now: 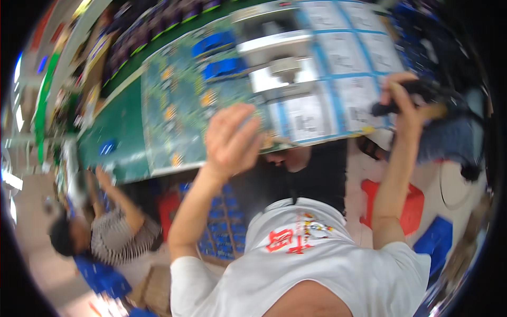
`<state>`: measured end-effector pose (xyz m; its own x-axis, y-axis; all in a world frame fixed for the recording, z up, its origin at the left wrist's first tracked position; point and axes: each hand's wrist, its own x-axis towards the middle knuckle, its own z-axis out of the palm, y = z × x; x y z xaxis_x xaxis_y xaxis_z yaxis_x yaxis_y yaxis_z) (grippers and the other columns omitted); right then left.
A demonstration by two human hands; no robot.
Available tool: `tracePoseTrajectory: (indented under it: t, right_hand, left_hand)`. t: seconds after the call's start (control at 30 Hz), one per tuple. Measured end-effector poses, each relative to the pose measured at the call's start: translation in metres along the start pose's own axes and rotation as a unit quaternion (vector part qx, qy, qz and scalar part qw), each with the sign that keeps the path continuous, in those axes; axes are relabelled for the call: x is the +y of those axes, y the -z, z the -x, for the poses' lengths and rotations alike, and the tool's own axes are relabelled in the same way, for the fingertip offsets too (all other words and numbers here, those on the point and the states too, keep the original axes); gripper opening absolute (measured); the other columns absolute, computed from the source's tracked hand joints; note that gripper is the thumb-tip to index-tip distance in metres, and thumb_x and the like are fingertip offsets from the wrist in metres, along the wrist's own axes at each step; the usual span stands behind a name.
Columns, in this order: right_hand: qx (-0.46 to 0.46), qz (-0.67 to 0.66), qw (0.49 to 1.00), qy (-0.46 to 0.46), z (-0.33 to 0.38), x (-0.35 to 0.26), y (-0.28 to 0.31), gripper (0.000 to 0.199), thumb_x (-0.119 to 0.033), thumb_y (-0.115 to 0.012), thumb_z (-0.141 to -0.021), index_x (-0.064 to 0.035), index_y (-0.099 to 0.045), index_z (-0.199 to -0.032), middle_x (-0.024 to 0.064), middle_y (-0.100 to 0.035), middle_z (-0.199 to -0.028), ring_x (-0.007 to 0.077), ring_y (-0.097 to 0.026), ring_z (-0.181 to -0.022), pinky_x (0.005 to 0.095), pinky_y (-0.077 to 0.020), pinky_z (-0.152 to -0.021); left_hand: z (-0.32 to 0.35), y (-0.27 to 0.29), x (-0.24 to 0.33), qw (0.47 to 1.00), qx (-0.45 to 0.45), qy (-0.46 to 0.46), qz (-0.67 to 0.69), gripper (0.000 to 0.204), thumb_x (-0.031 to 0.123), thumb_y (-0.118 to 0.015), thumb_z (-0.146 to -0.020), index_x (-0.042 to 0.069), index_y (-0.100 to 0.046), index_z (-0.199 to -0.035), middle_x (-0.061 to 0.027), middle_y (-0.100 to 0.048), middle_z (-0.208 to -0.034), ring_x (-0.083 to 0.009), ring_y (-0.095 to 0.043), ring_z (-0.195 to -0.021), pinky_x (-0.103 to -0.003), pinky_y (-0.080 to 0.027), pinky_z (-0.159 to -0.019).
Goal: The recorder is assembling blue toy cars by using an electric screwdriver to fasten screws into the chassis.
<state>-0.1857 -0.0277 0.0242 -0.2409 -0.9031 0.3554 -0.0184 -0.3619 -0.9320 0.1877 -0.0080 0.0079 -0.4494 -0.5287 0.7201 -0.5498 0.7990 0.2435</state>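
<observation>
- At the left of the frame, a co-worker point(119, 232) leans by the green bench top point(124, 119), near a small blue piece point(107, 147); I do best to leave that end alone.
- Left of centre, green boards with orange parts point(187, 98) lie side by side, with two blue blocks point(224, 68) at their upper right. I would rather reach over these than drag a wrist across them.
- In the middle, my left hand point(232, 140) hangs at the boards' lower right, its fingers loosely bent. Blur hides the fingertips, so I cannot tell whether they pinch anything. A light touch on the edges seems wisest here.
- At upper centre, shiny pale holders point(277, 42) stand between the boards and the white panels with blue borders point(343, 53); I should avoid knocking them.
- At the right, my right hand point(404, 103) has its fingers closed around a dark object point(426, 91), just beyond the panels' right edge. I cannot make out its kind; a firm, unhurried grip should keep its blunt end off the panels.
</observation>
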Motion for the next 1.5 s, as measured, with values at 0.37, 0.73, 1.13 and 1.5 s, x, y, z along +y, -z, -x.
tracePoseTrajectory:
  t: [0.37,0.73,1.13,1.5]
  right_hand:
    - [-0.069,-0.135,0.988,-0.029,0.088,-0.079,0.038,0.028,-0.001,-0.083,-0.069,0.0019,-0.062,-0.088,0.0101,-0.064,-0.079,0.0135,-0.062,-0.067,0.0255,-0.0483,-0.059]
    - [-0.018,-0.126,0.988,-0.086,0.103,-0.094,0.057,0.031,-0.007,-0.084,-0.074,0.003,-0.061,-0.091,0.0092,-0.063,-0.078,0.0126,-0.063,-0.067,0.0223,-0.0497,-0.058]
    - [-0.092,-0.209,0.971,0.072,0.056,-0.084,0.025,0.034,-0.031,-0.063,-0.094,-0.0029,-0.047,-0.101,0.0126,-0.054,-0.081,0.0159,-0.053,-0.057,0.0304,-0.0479,-0.058]
    - [-0.173,-0.238,0.942,0.159,0.01,-0.068,-0.127,0.018,-0.018,-0.051,-0.096,-0.0017,-0.051,-0.102,0.0159,-0.057,-0.086,0.018,-0.054,-0.058,0.0367,-0.0491,-0.063]
  left_hand:
    - [-0.231,-0.343,0.064,0.94,-0.064,0.269,0.197,0.073,0.048,-0.073,-0.082,-0.012,-0.057,-0.121,-0.027,-0.062,-0.117,-0.038,-0.061,-0.11,-0.044,-0.049,-0.094]
    - [-0.254,-0.36,0.087,0.708,-0.078,0.439,0.548,0.039,0.005,-0.085,-0.069,-0.002,-0.058,-0.095,-0.0103,-0.067,-0.084,-0.016,-0.063,-0.074,-0.029,-0.05,-0.064]
    - [-0.032,-0.104,0.09,0.416,0.057,0.556,0.718,0.035,0.026,-0.057,-0.1,0.002,-0.055,-0.125,-0.0161,-0.065,-0.118,-0.0307,-0.067,-0.103,-0.051,-0.059,-0.086]
    - [0.016,-0.05,0.065,0.533,0.099,0.592,0.596,0.048,0.048,-0.054,-0.101,0.0,-0.062,-0.099,-0.013,-0.07,-0.085,-0.0203,-0.07,-0.07,-0.033,-0.06,-0.064]
